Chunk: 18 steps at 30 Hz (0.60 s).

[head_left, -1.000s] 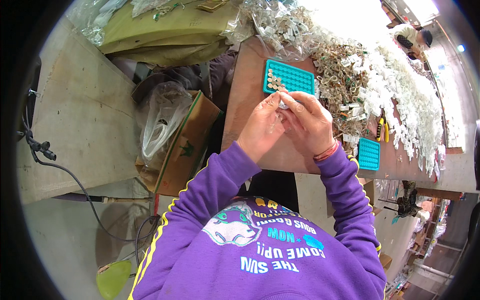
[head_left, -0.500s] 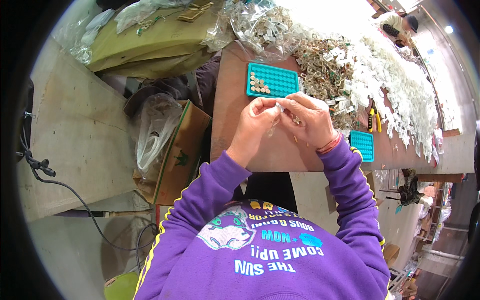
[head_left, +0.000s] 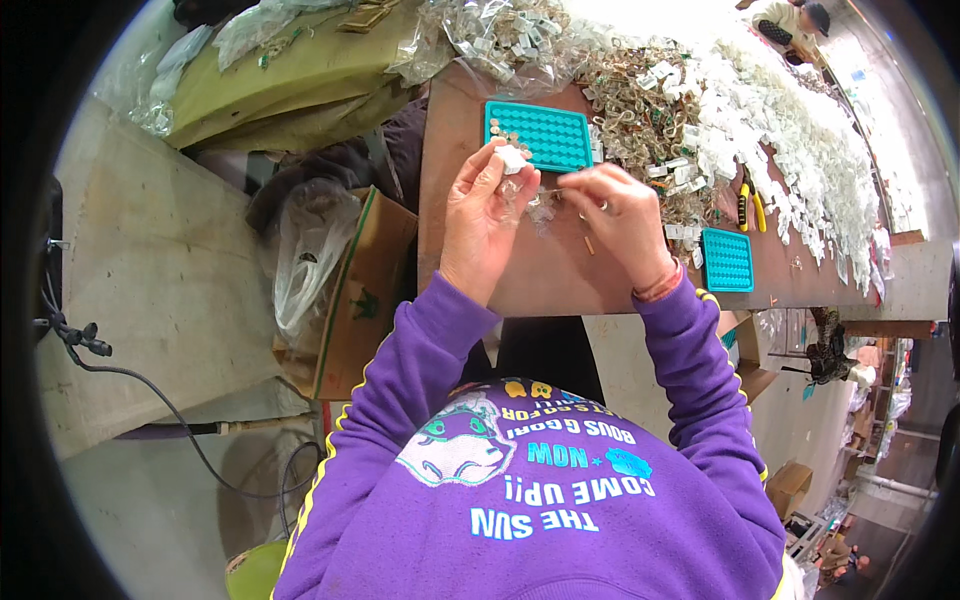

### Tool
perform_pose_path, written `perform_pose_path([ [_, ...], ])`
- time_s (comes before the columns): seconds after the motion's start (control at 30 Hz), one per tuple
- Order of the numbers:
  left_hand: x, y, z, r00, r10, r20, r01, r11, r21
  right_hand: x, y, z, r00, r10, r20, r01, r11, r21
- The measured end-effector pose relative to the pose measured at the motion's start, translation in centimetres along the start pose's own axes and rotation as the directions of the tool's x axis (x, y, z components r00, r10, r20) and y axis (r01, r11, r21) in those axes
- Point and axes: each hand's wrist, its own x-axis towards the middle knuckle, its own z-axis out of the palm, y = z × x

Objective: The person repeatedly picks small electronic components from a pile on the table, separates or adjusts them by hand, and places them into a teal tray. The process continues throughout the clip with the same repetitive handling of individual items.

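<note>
My left hand (head_left: 478, 220) is closed with a small white tag (head_left: 511, 158) pinched at its fingertips. Crinkled clear plastic (head_left: 540, 210) hangs beside those fingers, over the brown table. A short way to the right, my right hand (head_left: 628, 222) has thumb and fingers drawn together, slightly smeared by motion. Whatever it grips is too small to make out. Just beyond both hands lies a teal tray (head_left: 555, 137) with rows of round hollows. Several small round tan pieces (head_left: 497, 128) sit at its left side, partly covered by my left hand.
Tangled cords with tags (head_left: 640, 115) and a long heap of white tags (head_left: 780, 180) cover the table's far and right side. Yellow-and-black pliers (head_left: 750, 207) and a second teal tray (head_left: 727, 260) lie at right. A cardboard box (head_left: 365, 290) stands left. Another person (head_left: 790, 28) is far right.
My hands have come apart, the left moving up and left with the white tag, the right staying at the right. The view has shifted slightly, and the tray sits higher in it.
</note>
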Motion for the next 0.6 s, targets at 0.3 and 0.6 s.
perform_pose_path([
  [0.3, -0.1, 0.1, 0.3, 0.99, 0.112, -0.085, -0.111, 0.994, 0.015, -2.7, 0.2, 1.2, 0.949, -0.235, 0.212, 0.278, 0.939, -0.203],
  [0.6, -0.4, -0.2, 0.3, 0.995, 0.089, -0.05, -0.087, 0.995, 0.054, -3.1, 0.4, 2.3, 0.921, -0.348, 0.177, 0.388, 0.864, -0.322],
])
